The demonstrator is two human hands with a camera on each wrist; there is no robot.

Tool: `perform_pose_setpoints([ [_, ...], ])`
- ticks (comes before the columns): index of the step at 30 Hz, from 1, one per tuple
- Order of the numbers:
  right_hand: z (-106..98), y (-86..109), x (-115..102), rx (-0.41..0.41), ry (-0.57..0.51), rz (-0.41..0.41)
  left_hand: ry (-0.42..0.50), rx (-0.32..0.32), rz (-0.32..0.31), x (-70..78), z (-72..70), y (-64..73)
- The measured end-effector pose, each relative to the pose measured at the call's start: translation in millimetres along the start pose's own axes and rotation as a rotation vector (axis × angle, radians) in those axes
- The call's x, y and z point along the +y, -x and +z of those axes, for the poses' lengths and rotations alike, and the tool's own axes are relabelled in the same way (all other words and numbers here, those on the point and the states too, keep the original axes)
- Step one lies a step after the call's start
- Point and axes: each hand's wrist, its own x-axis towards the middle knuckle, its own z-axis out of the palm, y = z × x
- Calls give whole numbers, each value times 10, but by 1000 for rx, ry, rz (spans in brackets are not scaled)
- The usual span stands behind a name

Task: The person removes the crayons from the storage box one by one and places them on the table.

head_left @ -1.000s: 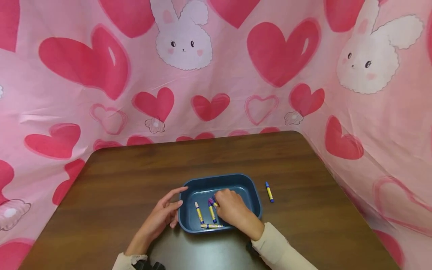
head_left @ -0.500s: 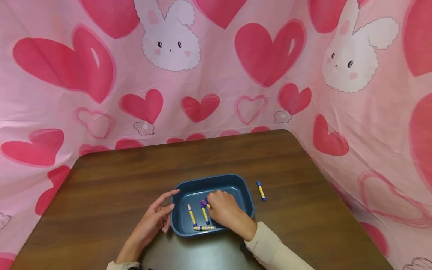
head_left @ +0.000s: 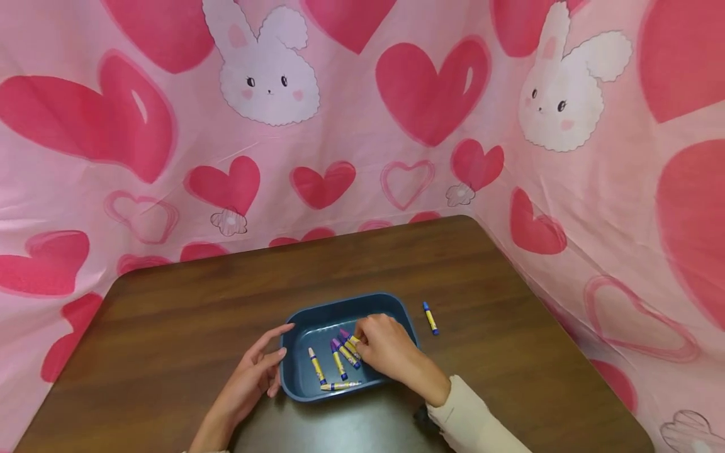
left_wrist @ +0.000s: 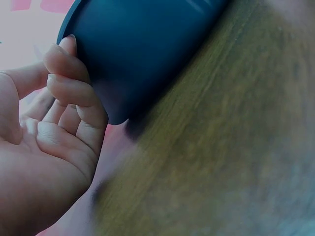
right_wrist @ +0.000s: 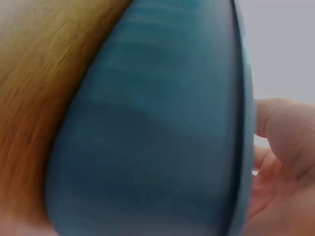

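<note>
A dark blue rectangular tray (head_left: 340, 307) sits on the table with several yellow-wrapped crayons inside. My right hand (head_left: 391, 346) reaches into it, fingers curled at a purple-tipped crayon (head_left: 352, 340) that they partly cover. Beside that one lie two more purple crayons, fanned out. A peach crayon (head_left: 317, 366) lies to their left, and a pale crayon (head_left: 340, 385) lies crosswise along the near wall. My left hand (head_left: 249, 371) touches the tray's left rim with index finger and thumb, the other fingers loosely bent beside the wall. In the right wrist view, the tray's wall hides my right fingertips.
A blue crayon (head_left: 430, 318) lies alone on the wooden table (head_left: 226, 283), right of the tray. Pink fabric (head_left: 340, 138) printed with hearts and rabbits hangs behind the table and along its sides.
The purple crayons, earlier bunched and mostly under my right hand, now show side by side. My right fingers have shifted slightly right. My left hand stays at the rim, and the head view has turned.
</note>
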Motion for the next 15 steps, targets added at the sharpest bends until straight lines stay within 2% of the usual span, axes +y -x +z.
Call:
perform_pose_setpoints([
  [2,-33,20,21,11,-38,14,-3,12,-1,-6,-10,27],
  [8,-207,77,116,144,-177,83,-18,48,-18,0,-12,43],
  [12,-352,125,295,241,-323,167,-24,49,-18,-3,-4,25],
  [15,-481,155,482,281,-397,245,-26,32,1,-5,-6,21],
])
